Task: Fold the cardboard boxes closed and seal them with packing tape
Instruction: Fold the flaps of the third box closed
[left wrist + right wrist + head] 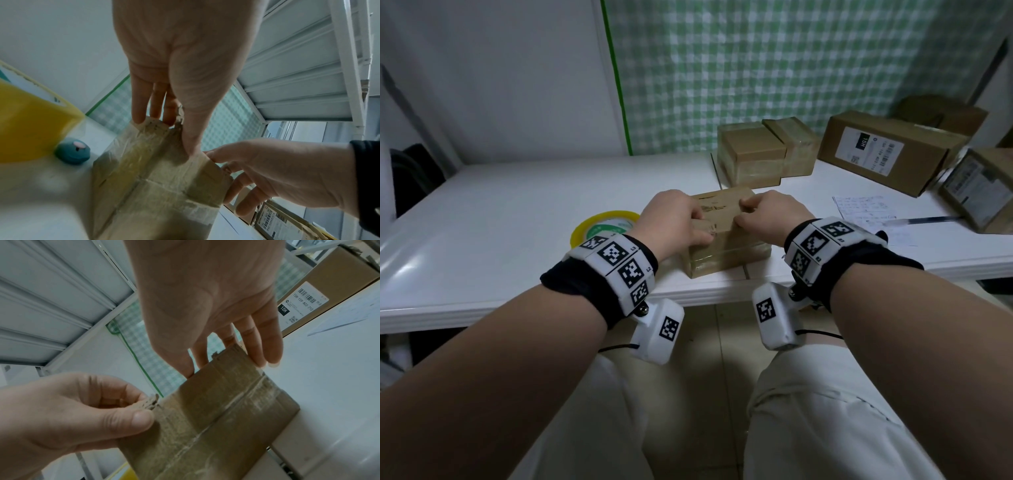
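A small brown cardboard box (726, 240) with old clear tape on its sides sits near the front edge of the white table (500, 219). My left hand (698, 222) is at its top left and pinches the edge of a top flap (151, 402) between thumb and fingers. At the top right, my right hand (746, 212) grips the box, fingers curled over the edge. The left wrist view shows the box (156, 178) from the near side, with my right hand (226, 178) around its right corner. A yellow tape roll (602, 226) lies flat just left of the box.
Two taped small boxes (753, 154) stand behind the one I hold. A longer labelled box (883, 154) and another labelled box (979, 188) sit at the back right, with a paper sheet (866, 212) before them. A small blue round object (73, 151) lies by the tape roll.
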The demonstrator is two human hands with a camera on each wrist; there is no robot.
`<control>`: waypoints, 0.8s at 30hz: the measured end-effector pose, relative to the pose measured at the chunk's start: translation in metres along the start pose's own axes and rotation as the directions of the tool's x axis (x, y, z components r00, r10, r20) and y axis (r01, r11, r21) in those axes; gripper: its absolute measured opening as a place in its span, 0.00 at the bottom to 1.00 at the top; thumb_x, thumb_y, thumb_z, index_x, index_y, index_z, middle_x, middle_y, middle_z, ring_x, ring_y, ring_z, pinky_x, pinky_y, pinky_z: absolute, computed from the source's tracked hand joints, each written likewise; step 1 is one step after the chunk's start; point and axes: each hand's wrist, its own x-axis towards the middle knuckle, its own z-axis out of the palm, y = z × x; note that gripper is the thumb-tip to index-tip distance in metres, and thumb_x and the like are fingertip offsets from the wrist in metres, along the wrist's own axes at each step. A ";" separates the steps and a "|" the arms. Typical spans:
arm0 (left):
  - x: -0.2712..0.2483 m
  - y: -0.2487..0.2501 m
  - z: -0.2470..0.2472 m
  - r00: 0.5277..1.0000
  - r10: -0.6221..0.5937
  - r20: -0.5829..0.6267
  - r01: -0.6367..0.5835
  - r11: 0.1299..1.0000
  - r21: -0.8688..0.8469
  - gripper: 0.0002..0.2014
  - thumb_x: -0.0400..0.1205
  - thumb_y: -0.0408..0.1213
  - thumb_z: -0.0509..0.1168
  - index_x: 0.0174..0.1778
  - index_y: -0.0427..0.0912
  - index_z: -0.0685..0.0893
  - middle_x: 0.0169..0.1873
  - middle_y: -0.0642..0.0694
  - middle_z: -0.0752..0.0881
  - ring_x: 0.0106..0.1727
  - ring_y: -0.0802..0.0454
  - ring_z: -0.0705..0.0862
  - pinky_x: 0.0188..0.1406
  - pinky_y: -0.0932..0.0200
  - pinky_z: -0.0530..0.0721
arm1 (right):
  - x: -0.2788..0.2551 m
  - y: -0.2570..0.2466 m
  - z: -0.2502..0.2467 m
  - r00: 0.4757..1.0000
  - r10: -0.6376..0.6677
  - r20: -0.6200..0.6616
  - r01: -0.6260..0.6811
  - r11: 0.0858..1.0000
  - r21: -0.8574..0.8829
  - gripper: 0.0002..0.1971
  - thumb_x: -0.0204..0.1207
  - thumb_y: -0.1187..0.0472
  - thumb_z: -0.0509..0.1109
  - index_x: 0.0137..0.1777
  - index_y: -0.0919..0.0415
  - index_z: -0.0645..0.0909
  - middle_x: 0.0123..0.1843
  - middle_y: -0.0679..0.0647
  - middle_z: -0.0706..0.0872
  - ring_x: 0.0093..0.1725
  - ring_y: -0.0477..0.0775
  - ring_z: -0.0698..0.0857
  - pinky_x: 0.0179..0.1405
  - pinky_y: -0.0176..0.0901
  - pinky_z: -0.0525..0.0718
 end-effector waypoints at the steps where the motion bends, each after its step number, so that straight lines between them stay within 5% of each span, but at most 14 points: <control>1: 0.000 0.000 -0.001 1.000 -0.001 -0.004 0.001 0.999 -0.036 0.17 0.73 0.49 0.73 0.52 0.43 0.88 0.42 0.49 0.81 0.47 0.51 0.78 0.42 0.60 0.69 | 0.000 0.001 0.000 1.000 0.001 -0.005 -0.001 1.000 0.003 0.20 0.79 0.52 0.62 0.70 0.47 0.78 0.69 0.54 0.81 0.66 0.58 0.79 0.56 0.44 0.76; 8: -0.001 -0.008 -0.004 0.998 -0.067 -0.003 0.063 0.950 -0.305 0.07 0.77 0.38 0.71 0.49 0.42 0.89 0.45 0.48 0.88 0.48 0.54 0.82 0.47 0.64 0.73 | 0.001 0.004 0.003 1.000 0.012 -0.015 -0.011 0.999 0.043 0.22 0.79 0.52 0.62 0.73 0.47 0.76 0.69 0.53 0.81 0.66 0.57 0.79 0.54 0.42 0.74; 15: 0.000 -0.011 0.005 0.995 -0.098 -0.006 0.088 0.911 -0.403 0.03 0.77 0.37 0.72 0.45 0.45 0.88 0.38 0.51 0.85 0.41 0.54 0.82 0.48 0.56 0.83 | 0.004 0.006 0.006 1.000 0.017 -0.025 -0.015 0.998 0.062 0.23 0.78 0.50 0.63 0.74 0.46 0.75 0.70 0.54 0.80 0.66 0.57 0.79 0.56 0.43 0.76; 24: 0.003 -0.007 0.000 0.994 -0.093 0.058 0.108 0.924 -0.367 0.02 0.77 0.34 0.71 0.44 0.42 0.88 0.33 0.53 0.83 0.30 0.59 0.81 0.36 0.61 0.83 | 0.003 0.007 0.007 0.999 0.018 -0.036 -0.016 0.998 0.065 0.23 0.78 0.50 0.63 0.74 0.46 0.75 0.71 0.54 0.80 0.67 0.57 0.79 0.55 0.43 0.76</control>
